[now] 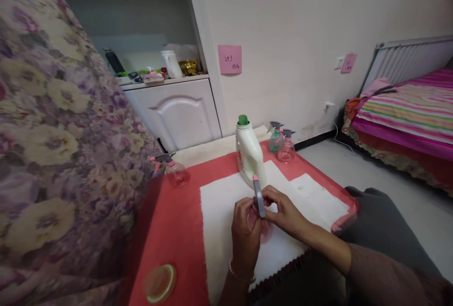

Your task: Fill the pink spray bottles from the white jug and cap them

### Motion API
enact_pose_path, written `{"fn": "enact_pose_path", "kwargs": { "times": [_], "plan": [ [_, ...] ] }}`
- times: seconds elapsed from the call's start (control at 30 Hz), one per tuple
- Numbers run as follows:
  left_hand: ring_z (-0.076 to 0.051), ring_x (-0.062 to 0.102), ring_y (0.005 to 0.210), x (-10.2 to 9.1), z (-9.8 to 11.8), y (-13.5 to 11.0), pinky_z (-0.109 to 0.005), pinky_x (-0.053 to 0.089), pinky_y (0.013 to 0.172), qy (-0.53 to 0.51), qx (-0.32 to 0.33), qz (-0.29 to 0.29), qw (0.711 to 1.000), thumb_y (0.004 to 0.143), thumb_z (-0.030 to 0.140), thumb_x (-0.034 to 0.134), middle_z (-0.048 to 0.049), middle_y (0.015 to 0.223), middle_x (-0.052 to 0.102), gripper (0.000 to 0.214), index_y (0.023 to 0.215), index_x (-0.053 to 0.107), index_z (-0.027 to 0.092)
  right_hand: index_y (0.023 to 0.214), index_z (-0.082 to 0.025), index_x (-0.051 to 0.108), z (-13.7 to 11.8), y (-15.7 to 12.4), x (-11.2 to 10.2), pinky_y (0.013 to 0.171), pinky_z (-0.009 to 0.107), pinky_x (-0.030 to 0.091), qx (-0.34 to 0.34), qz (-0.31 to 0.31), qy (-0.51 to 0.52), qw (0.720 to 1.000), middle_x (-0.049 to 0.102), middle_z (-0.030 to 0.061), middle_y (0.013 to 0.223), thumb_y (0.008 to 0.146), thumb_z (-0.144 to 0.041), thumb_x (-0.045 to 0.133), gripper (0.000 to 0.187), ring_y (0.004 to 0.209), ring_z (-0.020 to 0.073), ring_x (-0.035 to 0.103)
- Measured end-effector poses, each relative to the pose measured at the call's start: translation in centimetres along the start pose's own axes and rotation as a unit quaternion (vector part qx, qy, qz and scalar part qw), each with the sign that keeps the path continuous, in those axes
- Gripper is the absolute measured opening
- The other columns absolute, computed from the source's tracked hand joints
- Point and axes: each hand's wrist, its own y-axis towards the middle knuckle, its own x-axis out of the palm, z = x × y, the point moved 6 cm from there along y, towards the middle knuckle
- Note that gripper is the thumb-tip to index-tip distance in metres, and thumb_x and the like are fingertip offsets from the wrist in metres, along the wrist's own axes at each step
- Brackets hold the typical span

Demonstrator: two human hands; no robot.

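- Nearest, at about eight o'clock from the bottle in hand, a round piece (161, 283) with a pale rim, perhaps a lid, lies on the red table cover (180, 230).
- The person's left hand (246, 223) curls around the upper part of a clear pink spray bottle (266, 233), standing over the white cloth (219, 230); whether its base touches the cloth cannot be told.
- The right hand (283, 207) comes in from four o'clock, thumb and fingertips narrowed on the grey sprayer head (258, 197); its exact hold at the collar is hidden.
- The step in hand looks like working the head at the neck, though fitting and loosening cannot be told apart. The next move calls for a steady left grip and a level turn from the right.
- At about two o'clock lies a smaller white cloth (318, 197).
- At ten o'clock stands another pink sprayer (178, 175).
- Toward twelve, just beyond the hands, rises a pale jug (249, 155), green at its mouth.
- Farther, at one o'clock, a green sprayer (275, 141) stands beside a pink one (286, 151).
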Motion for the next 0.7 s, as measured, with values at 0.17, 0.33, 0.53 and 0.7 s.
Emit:
{"fn": "enact_pose_path", "kwargs": {
  "times": [0.17,0.33,0.53,0.7],
  "plan": [
    [-0.024,0.058,0.113,0.0,-1.7,-0.6,-0.041,0.045,0.101,-0.039,-0.03,-0.015,0.999,0.079,0.011,0.061,-0.0067,0.117,0.057,0.043,0.119,0.053,0.024,0.084,-0.02,0.064,-1.2,0.8,-0.3,0.071,0.028,0.041,-0.019,-0.082,-0.019,0.996,0.051,0.0001,0.085,0.081,-0.013,0.063,0.007,0.078,0.0164,0.048],
    [-0.026,0.054,0.122,0.0,-2.5,-0.8,-0.042,0.044,0.104,-0.065,-0.058,-0.011,0.996,0.08,0.017,0.063,-0.0087,0.129,0.054,0.05,0.127,0.048,0.025,0.089,-0.021,0.065,-1.4,1.3,-0.4,0.074,0.028,0.042,-0.022,-0.131,-0.006,0.991,0.052,-0.0003,0.086,0.081,-0.016,0.066,0.01,0.081,0.0163,0.05],
    [-0.026,0.055,0.122,0.0,-1.7,-0.7,-0.042,0.042,0.105,-0.062,-0.089,-0.06,0.992,0.082,0.02,0.063,-0.0089,0.127,0.059,0.045,0.125,0.051,0.023,0.087,-0.02,0.065,0.1,1.2,0.1,0.073,0.027,0.042,-0.01,-0.078,0.021,0.997,0.053,-0.0011,0.085,0.071,-0.003,0.065,0.023,0.078,0.0152,0.051],
    [-0.027,0.052,0.125,-1.0,0.6,-1.0,-0.04,0.04,0.105,-0.088,-0.135,-0.014,0.987,0.093,0.036,0.05,-0.0091,0.132,0.058,0.037,0.127,0.054,0.022,0.084,-0.019,0.065,0.8,1.1,0.5,0.07,0.025,0.041,-0.002,-0.056,0.043,0.997,0.051,-0.0023,0.082,0.065,0.0,0.063,0.026,0.075,0.014,0.051]
  ]
}}
